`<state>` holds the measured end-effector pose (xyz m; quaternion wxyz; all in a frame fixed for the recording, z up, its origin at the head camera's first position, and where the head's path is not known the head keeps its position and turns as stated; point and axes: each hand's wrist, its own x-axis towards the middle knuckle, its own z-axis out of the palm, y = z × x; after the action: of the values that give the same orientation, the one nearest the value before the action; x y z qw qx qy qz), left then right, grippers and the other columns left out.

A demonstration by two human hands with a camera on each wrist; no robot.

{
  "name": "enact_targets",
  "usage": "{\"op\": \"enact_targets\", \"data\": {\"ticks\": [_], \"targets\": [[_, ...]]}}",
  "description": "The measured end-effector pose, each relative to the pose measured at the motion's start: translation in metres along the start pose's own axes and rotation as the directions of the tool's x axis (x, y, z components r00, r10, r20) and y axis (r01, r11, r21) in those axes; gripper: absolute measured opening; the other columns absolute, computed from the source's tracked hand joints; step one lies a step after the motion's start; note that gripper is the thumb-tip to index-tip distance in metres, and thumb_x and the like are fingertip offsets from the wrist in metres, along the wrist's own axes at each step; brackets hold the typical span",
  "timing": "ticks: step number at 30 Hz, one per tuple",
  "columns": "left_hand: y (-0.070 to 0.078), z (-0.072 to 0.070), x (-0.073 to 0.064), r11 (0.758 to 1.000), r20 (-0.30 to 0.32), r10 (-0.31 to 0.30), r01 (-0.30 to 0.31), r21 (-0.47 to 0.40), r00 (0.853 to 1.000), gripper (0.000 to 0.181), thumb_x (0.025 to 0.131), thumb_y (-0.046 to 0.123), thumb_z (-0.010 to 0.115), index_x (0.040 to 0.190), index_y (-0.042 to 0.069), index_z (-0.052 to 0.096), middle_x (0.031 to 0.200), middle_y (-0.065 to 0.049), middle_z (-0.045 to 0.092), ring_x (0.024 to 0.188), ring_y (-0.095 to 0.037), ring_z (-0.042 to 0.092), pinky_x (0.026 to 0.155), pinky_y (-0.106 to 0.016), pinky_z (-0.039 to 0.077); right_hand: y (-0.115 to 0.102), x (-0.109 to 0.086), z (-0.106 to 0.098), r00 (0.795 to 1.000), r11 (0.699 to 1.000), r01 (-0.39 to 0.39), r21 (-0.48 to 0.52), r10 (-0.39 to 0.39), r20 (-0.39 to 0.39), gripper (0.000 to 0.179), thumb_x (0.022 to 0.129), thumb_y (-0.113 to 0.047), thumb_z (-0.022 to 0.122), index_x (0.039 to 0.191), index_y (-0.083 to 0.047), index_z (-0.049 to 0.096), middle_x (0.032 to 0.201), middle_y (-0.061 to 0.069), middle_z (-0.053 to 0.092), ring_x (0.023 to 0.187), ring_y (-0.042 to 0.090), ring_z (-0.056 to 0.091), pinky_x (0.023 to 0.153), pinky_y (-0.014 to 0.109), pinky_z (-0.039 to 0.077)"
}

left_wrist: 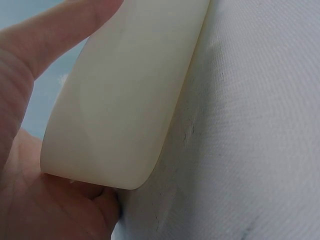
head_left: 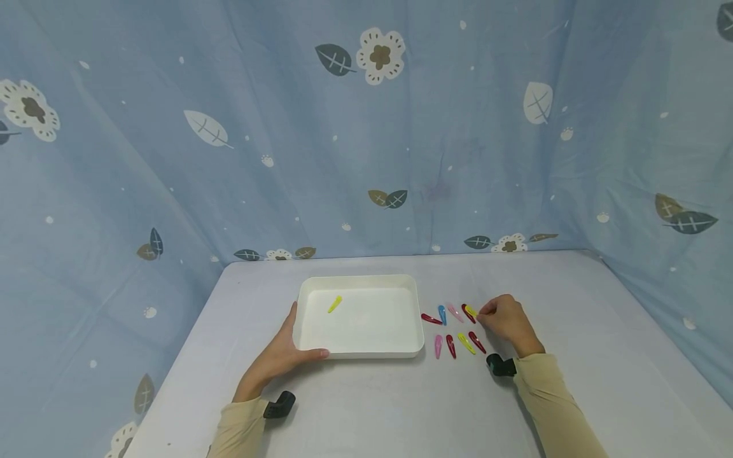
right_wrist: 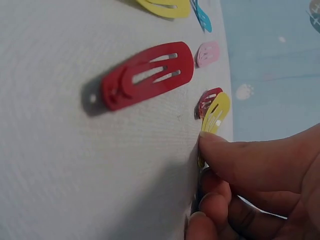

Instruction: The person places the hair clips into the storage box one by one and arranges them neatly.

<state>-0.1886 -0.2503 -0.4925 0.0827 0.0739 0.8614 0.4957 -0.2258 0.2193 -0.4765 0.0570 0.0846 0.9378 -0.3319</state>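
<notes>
My right hand pinches a yellow snap hair clip between thumb and fingertips, close over the table. The clip overlaps a dark red hair clip lying behind it. Around that hand lie more snap clips, among them a red clip, a blue clip and a pink clip. My left hand holds the near left corner of a white tray, thumb along the front wall and fingers along the left side. One yellow clip lies inside the tray.
A white cloth covers the table. Behind it hangs a blue patterned curtain. Other clips lie in two loose rows right of the tray, including another yellow clip in the nearer row. A dark wrist device sits by the left sleeve.
</notes>
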Motion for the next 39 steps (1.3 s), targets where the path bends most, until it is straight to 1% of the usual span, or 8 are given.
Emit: {"op": "enact_targets", "data": {"ticks": [7,14,19,25,30,35,39], "targets": [[-0.001,0.001,0.001,1.0,0.002,0.003,-0.003,0.002,1.0,0.142,0.071,0.037,0.095,0.167,0.018,-0.008,0.175,-0.01,0.011,0.159,-0.035,0.019,0.124,-0.066,0.018,-0.002,-0.002,-0.002,0.999,1.0,0.002,-0.007,-0.002,0.034,0.012,0.095,-0.006,0.069,0.096,0.006,0.072,0.088,0.016,0.067,0.08,0.025,0.057,0.067,0.032,0.047],[0.0,0.002,0.002,1.0,-0.006,0.02,-0.02,-0.006,1.0,0.141,0.07,0.038,0.097,0.167,0.022,-0.003,0.173,-0.007,0.02,0.154,-0.03,0.028,0.122,-0.064,0.021,-0.005,-0.005,-0.005,0.998,1.0,0.004,-0.004,-0.004,0.071,0.014,0.097,-0.006,0.066,0.1,0.007,0.068,0.089,0.015,0.064,0.082,0.026,0.055,0.068,0.032,0.046],[-0.002,0.002,0.003,1.0,-0.001,0.012,-0.012,0.001,1.0,0.141,0.071,0.037,0.096,0.167,0.021,-0.006,0.174,-0.009,0.015,0.157,-0.033,0.024,0.123,-0.066,0.019,-0.005,-0.006,-0.007,0.997,1.0,0.013,0.005,-0.013,0.079,0.014,0.098,-0.007,0.065,0.102,0.007,0.067,0.089,0.015,0.063,0.082,0.025,0.055,0.069,0.032,0.046],[-0.002,0.001,0.002,1.0,0.0,-0.007,0.007,0.009,1.0,0.143,0.072,0.037,0.095,0.167,0.019,-0.009,0.176,-0.01,0.008,0.16,-0.036,0.016,0.124,-0.067,0.016,-0.003,-0.003,-0.008,0.998,1.0,0.021,0.02,-0.022,0.063,0.019,0.099,-0.009,0.067,0.107,0.007,0.069,0.092,0.016,0.066,0.082,0.025,0.057,0.07,0.031,0.048],[0.0,0.001,0.003,1.0,0.006,-0.013,0.013,-0.001,1.0,0.143,0.072,0.037,0.095,0.167,0.018,-0.01,0.176,-0.01,0.006,0.16,-0.036,0.015,0.125,-0.067,0.015,0.0,0.0,-0.009,0.998,0.999,0.023,0.044,-0.025,0.054,0.022,0.099,-0.012,0.066,0.112,0.006,0.071,0.097,0.017,0.068,0.085,0.025,0.059,0.071,0.029,0.049],[-0.001,0.001,0.003,1.0,0.005,-0.022,0.022,0.004,1.0,0.143,0.072,0.036,0.095,0.167,0.018,-0.01,0.176,-0.011,0.005,0.16,-0.036,0.014,0.124,-0.068,0.016,0.001,0.0,-0.012,0.996,0.996,0.026,0.085,-0.033,0.081,0.025,0.1,-0.012,0.066,0.116,0.006,0.071,0.103,0.019,0.069,0.085,0.024,0.06,0.072,0.028,0.051],[-0.002,0.001,0.003,1.0,0.005,-0.014,0.014,0.002,1.0,0.142,0.072,0.036,0.095,0.167,0.019,-0.009,0.176,-0.01,0.007,0.16,-0.036,0.016,0.124,-0.068,0.016,0.0,-0.002,-0.014,0.994,0.992,0.002,0.123,-0.015,0.109,0.027,0.101,-0.013,0.065,0.121,0.004,0.07,0.111,0.021,0.07,0.088,0.023,0.06,0.076,0.029,0.053]]}}
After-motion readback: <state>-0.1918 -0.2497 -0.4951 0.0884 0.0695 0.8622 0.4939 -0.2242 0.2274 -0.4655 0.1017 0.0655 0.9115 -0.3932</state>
